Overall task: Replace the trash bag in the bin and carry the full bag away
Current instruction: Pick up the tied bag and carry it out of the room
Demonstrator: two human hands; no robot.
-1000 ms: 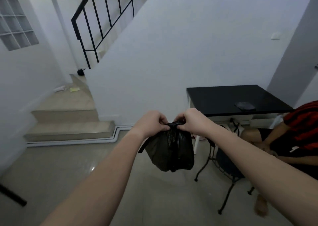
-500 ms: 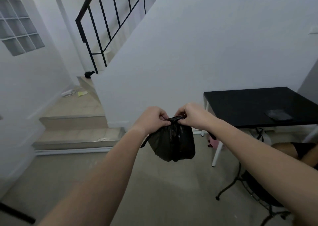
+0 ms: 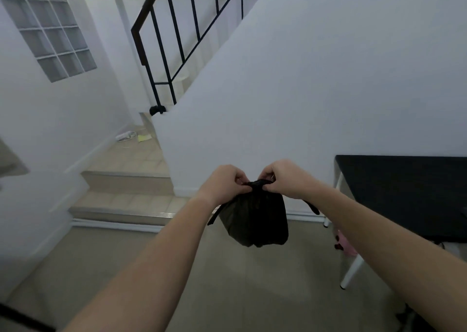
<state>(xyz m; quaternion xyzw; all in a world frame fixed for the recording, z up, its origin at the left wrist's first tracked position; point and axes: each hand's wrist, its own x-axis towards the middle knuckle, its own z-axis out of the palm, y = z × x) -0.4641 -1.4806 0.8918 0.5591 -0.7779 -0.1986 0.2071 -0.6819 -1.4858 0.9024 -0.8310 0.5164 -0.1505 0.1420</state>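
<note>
Two bare forearms reach forward from the bottom of the view, and both hands meet at the neck of a small black trash bag [image 3: 255, 220]. The left hand [image 3: 223, 182] and the right hand [image 3: 284, 177] are each pinched shut on the gathered plastic at the top, knuckles nearly touching, with loose tails of the bag trailing out to either side under the wrists. That grip suggests the mouth is being knotted or cinched, so nothing spills while it is carried. The bag hangs free in the air, held well out from the body and clear of the tiled floor [image 3: 252, 281], likely so the weight pulls the neck taut for tying.

To the right, just beyond the right forearm, stands a black-topped bench [image 3: 404, 187] on white legs, with something pink on the floor beneath it. No bin shows anywhere in view, so I cannot tell whether a fresh liner is in place.

Farther off to the left, tiled steps [image 3: 126, 200] climb to a landing, with a black railing [image 3: 164, 41] above and a glass-block window [image 3: 50, 28] in the left wall.
</note>
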